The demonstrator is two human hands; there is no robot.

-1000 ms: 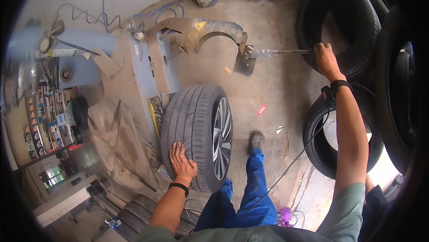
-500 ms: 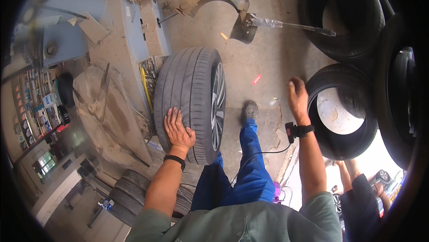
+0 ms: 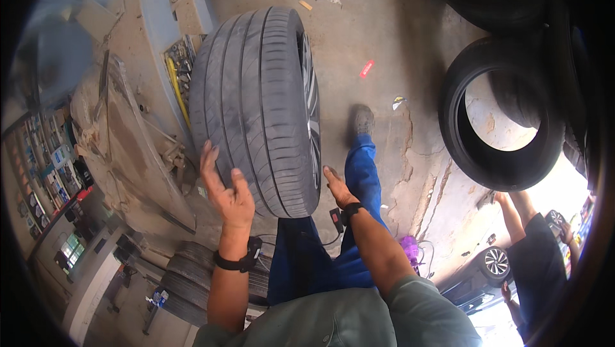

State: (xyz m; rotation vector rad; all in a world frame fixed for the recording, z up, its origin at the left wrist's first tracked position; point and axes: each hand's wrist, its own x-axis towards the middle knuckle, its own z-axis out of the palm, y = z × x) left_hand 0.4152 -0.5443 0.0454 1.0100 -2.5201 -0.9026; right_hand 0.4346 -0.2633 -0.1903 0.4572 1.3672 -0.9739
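Palms flat: your left hand and right hand, fingers spread and grasping nothing, should steady the upright wheel from both sides

Both hands, left hand and right hand, flank the upright wheel.

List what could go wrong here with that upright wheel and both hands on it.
1. The wheel stands upright on its tread, steadied only by open palms; it may tip or roll off.
2. The person's shoe is close beside it, so a falling wheel might strike the foot.
3. The left hand lies flat on the tread and the right hand near the rim; neither grips, so a slip seems possible.
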